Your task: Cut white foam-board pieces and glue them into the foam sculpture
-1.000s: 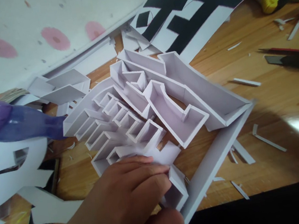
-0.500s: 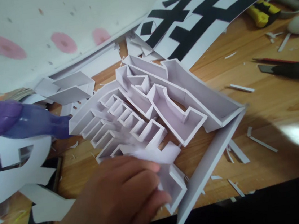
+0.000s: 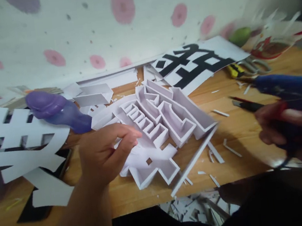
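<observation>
A white foam-board character (image 3: 179, 135) with raised walls lies on the wooden table (image 3: 118, 201), with a long strip standing along its right side. My left hand (image 3: 107, 149) is over its left part, thumb and fingers pinched together; whether they hold a small piece, I cannot make out. At the right, my right hand (image 3: 287, 129) is wrapped round a blue hot glue gun (image 3: 288, 87) with a red light lit. Its nozzle points left, above a utility knife (image 3: 246, 104) on the table.
Printed black characters on a paper sheet (image 3: 189, 64) lie behind. Scissors (image 3: 257, 65) and a bowl (image 3: 272, 45) stand back right. A purple bottle-like object (image 3: 57, 110) and cut-out sheets (image 3: 21, 154) are at the left. Offcuts (image 3: 231, 148) litter the table; more scraps (image 3: 198, 208) lie below its edge.
The view has tilted up and widened. My left hand has come up from the character's near edge to its left part. My right hand with the glue gun has come into view.
</observation>
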`<state>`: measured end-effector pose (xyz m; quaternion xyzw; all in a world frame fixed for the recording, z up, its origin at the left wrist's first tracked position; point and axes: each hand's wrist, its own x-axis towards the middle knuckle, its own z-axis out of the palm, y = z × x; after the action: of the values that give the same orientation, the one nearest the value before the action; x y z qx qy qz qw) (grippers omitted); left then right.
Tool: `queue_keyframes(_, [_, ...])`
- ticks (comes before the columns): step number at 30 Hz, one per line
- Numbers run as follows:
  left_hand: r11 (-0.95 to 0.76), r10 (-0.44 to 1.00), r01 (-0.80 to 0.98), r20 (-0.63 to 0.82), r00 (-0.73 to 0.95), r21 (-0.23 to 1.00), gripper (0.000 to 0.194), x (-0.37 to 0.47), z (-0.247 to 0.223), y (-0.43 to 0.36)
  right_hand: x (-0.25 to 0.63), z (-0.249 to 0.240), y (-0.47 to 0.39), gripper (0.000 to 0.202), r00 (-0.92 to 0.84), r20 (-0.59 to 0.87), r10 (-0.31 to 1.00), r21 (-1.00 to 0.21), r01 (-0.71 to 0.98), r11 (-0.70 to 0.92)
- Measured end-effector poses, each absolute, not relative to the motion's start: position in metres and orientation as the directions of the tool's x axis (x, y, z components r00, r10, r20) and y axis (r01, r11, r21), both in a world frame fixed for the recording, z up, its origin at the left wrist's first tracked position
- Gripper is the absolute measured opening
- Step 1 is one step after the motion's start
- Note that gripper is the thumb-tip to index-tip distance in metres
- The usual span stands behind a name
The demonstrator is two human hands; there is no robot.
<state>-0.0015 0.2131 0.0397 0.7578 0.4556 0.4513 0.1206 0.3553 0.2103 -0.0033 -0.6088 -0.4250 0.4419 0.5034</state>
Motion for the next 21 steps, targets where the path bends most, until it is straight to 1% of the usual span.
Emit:
queue_keyframes(2, [-0.586, 0.781, 0.544, 0.597, 0.182, 0.601, 0.015, 0.000, 0.039, 0.212, 0.352, 0.002, 0.210, 0.025, 0.180, -0.075, 0.981, -0.997, -0.016, -0.073])
queue_keyframes(4, [-0.587, 0.774, 0.584, 0.600, 0.201, 0.561, 0.011, 0.007, 0.040, 0.206, 0.352, 0.001, 0.210, 0.026, 0.146, -0.063, 0.987, -0.996, -0.067, -0.054])
queue_keyframes(7, [-0.629, 0.736, 0.660, 0.589, 0.334, 0.411, 0.006, 0.030, 0.044, 0.186, 0.355, -0.003, 0.208, 0.030, 0.101, -0.030, 0.994, -0.997, -0.078, -0.022])
queue_keyframes(9, [-0.622, 0.739, 0.717, 0.536, 0.407, 0.314, 0.003, 0.053, 0.044, 0.171, 0.357, -0.003, 0.206, 0.030, 0.072, 0.011, 0.997, -0.997, -0.080, 0.017])
queue_keyframes(10, [-0.593, 0.766, 0.757, 0.481, 0.426, 0.273, 0.003, 0.064, 0.044, 0.165, 0.357, -0.002, 0.205, 0.030, 0.062, 0.030, 0.998, -0.997, -0.075, 0.035])
queue_keyframes(13, [-0.491, 0.839, 0.858, 0.347, 0.419, 0.152, 0.008, 0.093, 0.040, 0.155, 0.356, 0.001, 0.203, 0.031, 0.054, 0.068, 0.996, -0.995, -0.064, 0.071])
queue_keyframes(16, [-0.431, 0.868, 0.901, 0.297, 0.397, 0.055, 0.008, 0.107, 0.036, 0.153, 0.353, 0.003, 0.201, 0.033, 0.044, 0.089, 0.995, -0.994, -0.062, 0.092])
queue_keyframes(18, [-0.421, 0.873, 0.906, 0.283, 0.397, 0.028, 0.007, 0.111, 0.036, 0.151, 0.351, 0.001, 0.200, 0.036, 0.039, 0.096, 0.995, -0.993, -0.059, 0.098])
queue_keyframes(21, [-0.397, 0.883, 0.917, 0.284, 0.374, 0.027, 0.007, 0.114, 0.039, 0.144, 0.349, -0.003, 0.199, 0.039, 0.020, 0.120, 0.993, -0.993, 0.005, 0.120])
